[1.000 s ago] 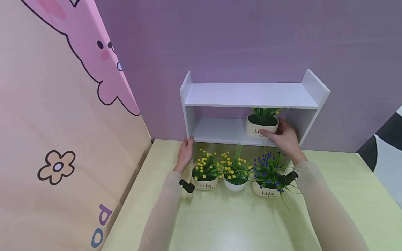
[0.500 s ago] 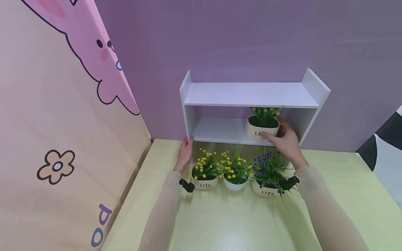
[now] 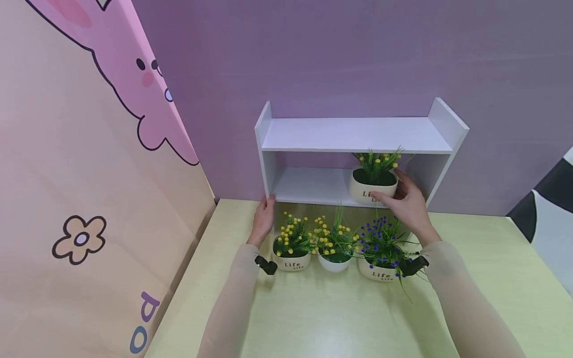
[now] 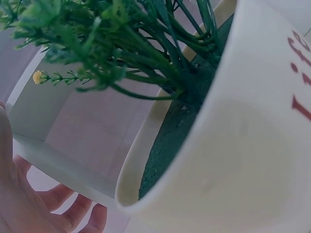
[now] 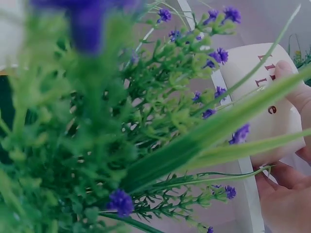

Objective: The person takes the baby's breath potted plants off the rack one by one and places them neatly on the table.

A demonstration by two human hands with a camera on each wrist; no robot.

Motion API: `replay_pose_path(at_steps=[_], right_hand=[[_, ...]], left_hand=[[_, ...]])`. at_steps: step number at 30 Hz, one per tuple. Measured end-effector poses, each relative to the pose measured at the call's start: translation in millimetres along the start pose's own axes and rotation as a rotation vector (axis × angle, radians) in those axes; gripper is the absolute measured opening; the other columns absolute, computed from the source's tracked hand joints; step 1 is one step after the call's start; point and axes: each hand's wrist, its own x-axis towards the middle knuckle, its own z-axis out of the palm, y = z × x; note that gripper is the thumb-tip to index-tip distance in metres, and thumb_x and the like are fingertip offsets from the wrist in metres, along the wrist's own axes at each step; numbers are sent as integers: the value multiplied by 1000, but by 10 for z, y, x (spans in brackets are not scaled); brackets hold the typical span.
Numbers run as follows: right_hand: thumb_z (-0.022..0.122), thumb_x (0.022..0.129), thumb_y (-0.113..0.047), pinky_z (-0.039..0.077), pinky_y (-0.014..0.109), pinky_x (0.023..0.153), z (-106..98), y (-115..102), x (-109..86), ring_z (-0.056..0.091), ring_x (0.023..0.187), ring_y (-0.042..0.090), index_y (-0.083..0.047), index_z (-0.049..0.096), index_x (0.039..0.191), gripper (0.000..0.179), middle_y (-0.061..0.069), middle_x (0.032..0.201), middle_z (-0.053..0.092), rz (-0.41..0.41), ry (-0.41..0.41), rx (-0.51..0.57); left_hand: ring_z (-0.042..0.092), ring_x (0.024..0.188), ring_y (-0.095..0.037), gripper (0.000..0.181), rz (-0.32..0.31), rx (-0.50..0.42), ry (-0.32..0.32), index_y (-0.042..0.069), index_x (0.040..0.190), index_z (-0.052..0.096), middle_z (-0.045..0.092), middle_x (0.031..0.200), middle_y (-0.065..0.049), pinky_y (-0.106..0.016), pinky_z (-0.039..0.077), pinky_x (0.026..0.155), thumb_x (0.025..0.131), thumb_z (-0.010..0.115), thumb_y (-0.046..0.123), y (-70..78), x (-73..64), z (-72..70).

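Observation:
My right hand (image 3: 409, 206) grips the right end of a cream oval flowerpot (image 3: 364, 191) with yellow artificial flowers, thumb on its lettered front. That pot is at the front of the lower board of a white two-tier shelf (image 3: 313, 184); in the right wrist view the cream pot (image 5: 243, 63) is partly hidden by leaves. With my left hand (image 3: 262, 219) I hold the shelf's lower left corner; in the left wrist view the fingers of the left hand (image 4: 48, 204) curl round the board's edge.
Before the shelf stand a cream pot with yellow flowers (image 3: 291, 263), a white round pot (image 3: 334, 266) and a cream pot with purple flowers (image 3: 376, 271). They stand on a pale wooden table (image 3: 313, 318). A purple wall (image 3: 358, 59) rises behind.
The held flowerpot has come slightly forward on the lower board, with my right hand around its end. Its leaves now overlap the upper board's front edge. My left hand stays in place.

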Motion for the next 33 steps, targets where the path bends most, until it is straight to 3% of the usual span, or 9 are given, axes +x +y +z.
replay_pose_path(at_steps=[17, 33], right_hand=[[79, 98, -41, 45, 2, 84, -52, -10, -111, 58, 138, 44, -15, 17, 173, 100, 28, 154, 55, 5, -23, 8], [79, 98, -40, 45, 2, 86, -110, -64, -232, 50, 147, 48, -16, 12, 173, 104, 28, 164, 45, 42, -63, 31]], left_hand=[[40, 155, -44, 69, 6, 4, 11, 15, 168, 35, 43, 167, -19, -67, 34, 124, 113, 36, 56, 6, 1, 5], [39, 155, -44, 70, -1, 5, 6, 17, 170, 31, 41, 169, -19, -69, 33, 123, 113, 34, 57, 16, -12, 9]])
